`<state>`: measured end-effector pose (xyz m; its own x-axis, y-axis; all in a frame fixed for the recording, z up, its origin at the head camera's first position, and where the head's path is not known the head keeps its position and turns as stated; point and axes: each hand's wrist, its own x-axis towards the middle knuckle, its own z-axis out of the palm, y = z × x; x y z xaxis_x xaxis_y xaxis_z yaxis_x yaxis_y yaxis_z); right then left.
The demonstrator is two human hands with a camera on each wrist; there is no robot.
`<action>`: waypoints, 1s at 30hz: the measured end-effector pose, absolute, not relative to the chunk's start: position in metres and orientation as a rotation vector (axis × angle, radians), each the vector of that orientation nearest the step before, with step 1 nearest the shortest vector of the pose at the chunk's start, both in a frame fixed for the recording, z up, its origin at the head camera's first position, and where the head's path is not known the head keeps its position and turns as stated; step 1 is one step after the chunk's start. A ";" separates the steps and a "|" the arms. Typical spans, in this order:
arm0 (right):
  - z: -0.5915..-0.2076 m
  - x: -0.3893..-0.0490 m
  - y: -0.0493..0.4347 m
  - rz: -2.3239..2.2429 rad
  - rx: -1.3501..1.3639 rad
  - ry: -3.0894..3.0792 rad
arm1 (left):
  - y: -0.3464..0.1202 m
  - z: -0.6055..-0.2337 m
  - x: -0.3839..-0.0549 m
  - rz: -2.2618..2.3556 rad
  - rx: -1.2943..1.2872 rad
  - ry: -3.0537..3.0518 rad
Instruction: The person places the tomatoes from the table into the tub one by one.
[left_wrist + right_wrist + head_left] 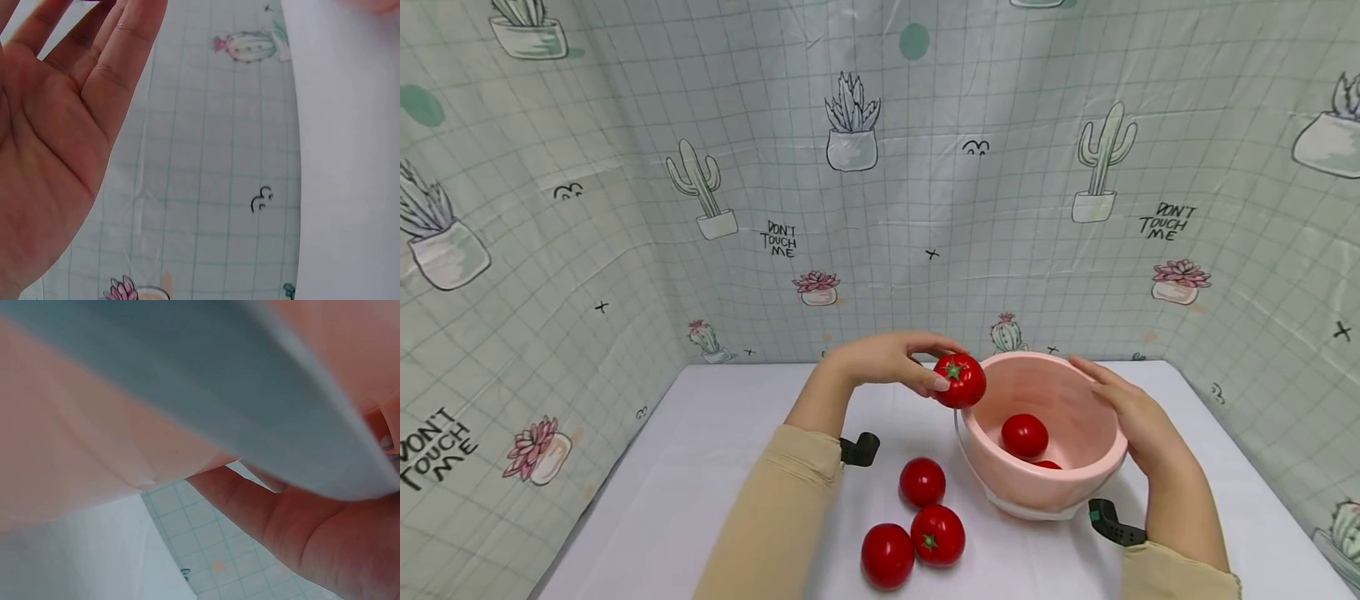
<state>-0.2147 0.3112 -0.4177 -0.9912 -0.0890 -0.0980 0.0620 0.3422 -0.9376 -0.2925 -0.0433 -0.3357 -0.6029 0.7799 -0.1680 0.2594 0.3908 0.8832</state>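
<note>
My left hand (pixel 887 358) holds a red tomato (pixel 959 381) between thumb and fingers, right by the left rim of a pink bucket (pixel 1037 487). In the left wrist view, the palm (pixel 50 150) shows, but the tomato is mostly out of frame. My right hand (pixel 1138 417) grips the bucket's right rim; the right wrist view shows its fingers against the pink wall, partly hidden by a pale band, apparently the handle (pixel 206 394). Inside the bucket lies a tomato (pixel 1024 436), with part of another tomato (pixel 1048 464) showing behind the front rim.
Three tomatoes sit on the white table (pixel 700 492) left of the bucket: one tomato (pixel 922 482) farther back, then a tomato (pixel 937 536) and another tomato (pixel 887 556) side by side nearer me. A cactus-print cloth (pixel 895 217) stands behind and at both sides.
</note>
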 end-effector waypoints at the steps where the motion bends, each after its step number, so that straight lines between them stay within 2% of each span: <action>1: -0.418 -0.215 0.312 -1.730 -0.023 2.466 | -0.038 -0.335 -0.293 1.171 0.896 2.061; 19: -0.416 -0.214 0.311 -1.753 -0.013 2.434 | 0.037 -0.317 -0.292 0.757 0.901 2.201; 30: -0.416 -0.213 0.311 -1.733 -0.057 2.458 | 0.078 -0.319 -0.284 0.579 0.907 2.190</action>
<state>-0.2133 0.3113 -0.4165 -0.9904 -0.1076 -0.0868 0.0456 0.3387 -0.9398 -0.2844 0.0780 -0.3195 -0.5201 0.7415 -0.4238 0.4355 0.6571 0.6153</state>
